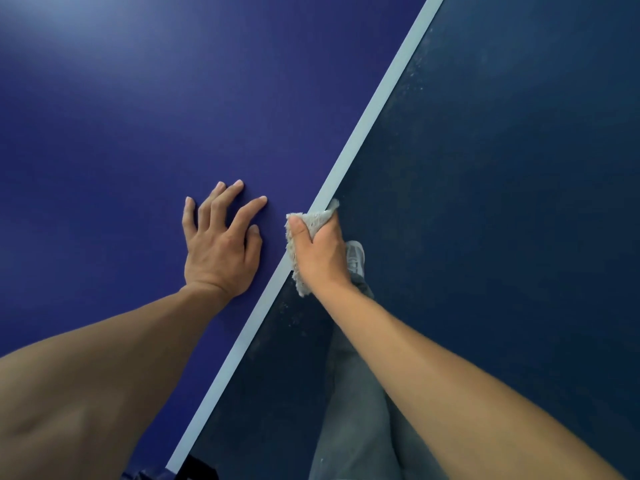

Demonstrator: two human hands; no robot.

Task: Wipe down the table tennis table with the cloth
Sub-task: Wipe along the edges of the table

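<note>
Blue laminate fills the left half of the view: the table tennis table (138, 133) is seen from above, cut off by the upper and left borders, so its full extent cannot be judged. A pale edge stripe (381, 98) is drawn across the frame from seven o'clock up to one o'clock, marking the table's border.

Near centre, the left hand (221, 251) is laid flat on the blue surface, fingers spread wide and straight, tips pointed toward one o'clock; nothing is held by it. Just at three o'clock of it, the right hand (322, 258) is clamped tight on the cloth (315, 221), with the thumb pressed on top. Its fingers are wrapped out of sight on the hand's far side.

The cloth, a pale nubby rag, is held right on the stripe at the table's edge. Only two bits of it are shown: a tuft at twelve o'clock of the knuckles and a fringe at eight o'clock, beside the wrist. The rest is buried under the palm, and how it is folded cannot be told.

Beyond the edge, the dark floor (519, 168) is spread over the right half, faintly speckled near the stripe. A grey trouser leg (353, 393) is partly covered by the right forearm. A grey shoe (356, 258) is glimpsed just behind the right hand, mostly hidden. At six o'clock, a dark shape (197, 469) below the stripe's lower end is cropped by the frame and cannot be identified.
</note>
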